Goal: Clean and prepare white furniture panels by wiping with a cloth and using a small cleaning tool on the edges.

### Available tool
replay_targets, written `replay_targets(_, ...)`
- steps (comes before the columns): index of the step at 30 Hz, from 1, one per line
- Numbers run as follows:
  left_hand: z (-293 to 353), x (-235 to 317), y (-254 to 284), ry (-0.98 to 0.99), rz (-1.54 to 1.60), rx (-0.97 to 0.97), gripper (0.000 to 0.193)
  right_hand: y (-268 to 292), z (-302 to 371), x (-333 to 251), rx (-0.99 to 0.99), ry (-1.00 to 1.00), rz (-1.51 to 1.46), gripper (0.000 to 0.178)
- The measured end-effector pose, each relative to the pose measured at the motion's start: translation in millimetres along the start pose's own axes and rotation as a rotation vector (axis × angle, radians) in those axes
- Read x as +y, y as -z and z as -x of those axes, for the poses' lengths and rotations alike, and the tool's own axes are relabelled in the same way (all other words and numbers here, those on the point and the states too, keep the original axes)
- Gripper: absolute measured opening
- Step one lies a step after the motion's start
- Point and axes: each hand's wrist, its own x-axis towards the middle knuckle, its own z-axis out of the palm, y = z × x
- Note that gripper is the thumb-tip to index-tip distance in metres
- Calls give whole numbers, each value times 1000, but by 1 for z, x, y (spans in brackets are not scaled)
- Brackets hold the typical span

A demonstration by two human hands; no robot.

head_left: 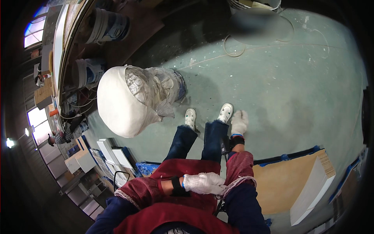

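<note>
A workshop with a speckled green floor opens out around the person, lit by windows at the left; another person is far off on that side. Two buckets stand at the upper left, and near the feet is a plastic-wrapped tub with a white cushion on top. A tan board lies at the lower right.

The left hand, in a white knit glove, crosses in front of the red apron to the right arm, where it meets the trimmed edge of the red checked sleeve cover. Its fingers look close together; whether they pinch the cloth, I cannot tell. The right hand, also gloved, hangs out over the floor beside the shoe, fingers loosely extended with nothing visible in them.

The sleeve cover sits on the right forearm, up toward the elbow. It should be light, limp and hardly fragile, bunching easily; the pale gathered edge looks the best place to take hold, and knit gloves should slip little on it.
</note>
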Motion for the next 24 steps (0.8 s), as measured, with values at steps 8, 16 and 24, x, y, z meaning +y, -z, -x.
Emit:
replay_targets(8, 13, -15, -11, 32, -397, -54, 30, -14, 74, -14, -397, 541, 701, 25)
replay_targets(16, 40, 10, -19, -206, -722, 243, 28, 32, 52, -38, -573, 367, 872, 33)
replay_targets(24, 205, 170, 31, -393, -829, 1032, 25, 90, -39, -110, -388, 363, 751, 19)
